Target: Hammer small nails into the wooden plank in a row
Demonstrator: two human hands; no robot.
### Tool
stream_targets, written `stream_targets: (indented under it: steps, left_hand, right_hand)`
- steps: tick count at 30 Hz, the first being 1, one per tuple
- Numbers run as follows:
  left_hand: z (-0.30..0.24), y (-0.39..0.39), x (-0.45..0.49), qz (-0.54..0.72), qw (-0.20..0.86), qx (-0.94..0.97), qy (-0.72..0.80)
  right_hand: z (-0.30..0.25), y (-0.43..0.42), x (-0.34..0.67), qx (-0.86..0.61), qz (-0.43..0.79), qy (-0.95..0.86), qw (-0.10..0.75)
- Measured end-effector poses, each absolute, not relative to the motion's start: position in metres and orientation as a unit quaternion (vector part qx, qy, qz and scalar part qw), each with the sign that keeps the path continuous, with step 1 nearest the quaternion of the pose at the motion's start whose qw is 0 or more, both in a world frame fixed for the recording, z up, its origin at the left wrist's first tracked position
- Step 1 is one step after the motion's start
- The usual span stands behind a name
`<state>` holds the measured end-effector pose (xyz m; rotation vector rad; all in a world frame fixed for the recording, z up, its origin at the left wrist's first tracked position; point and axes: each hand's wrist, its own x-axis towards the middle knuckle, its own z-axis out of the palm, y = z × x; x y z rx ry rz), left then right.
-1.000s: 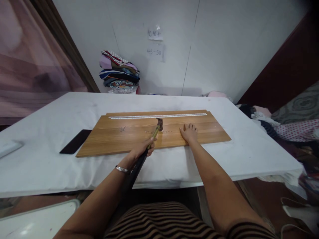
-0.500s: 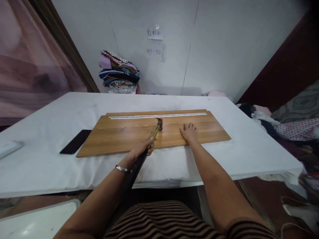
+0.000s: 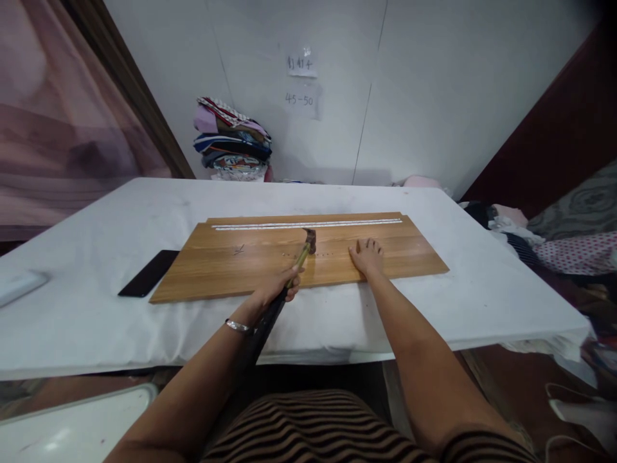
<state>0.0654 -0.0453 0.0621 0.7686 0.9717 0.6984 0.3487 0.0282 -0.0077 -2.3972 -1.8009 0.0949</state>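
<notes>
My left hand is wrapped round the handle of a claw hammer. Its rusty head is over the middle of a brown wooden board, close to a row of small nail heads; whether it touches the wood I cannot tell. Flat on the board to the right lies my right hand, fingers spread and holding nothing. Several loose nails rest on the board's left part. Two thin white strips run along its far side.
The board lies on a table with a white cloth. A black phone or tablet is beside its left end, and a white object at the table's left edge. Folded clothes are stacked against the wall behind. More fabric lies at the right.
Almost nothing differs. The whole view has shifted slightly, and the hammer and both hands keep about the same places on the board.
</notes>
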Motion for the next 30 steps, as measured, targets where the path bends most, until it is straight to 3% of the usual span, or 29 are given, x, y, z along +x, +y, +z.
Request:
stream_targets:
  steps: [30]
  left_hand:
    - [0.0626, -0.0461, 0.0644, 0.32, 0.755, 0.347, 0.455]
  right_hand:
    - [-0.0048, 0.028, 0.3483, -0.799, 0.036, -0.596, 0.075]
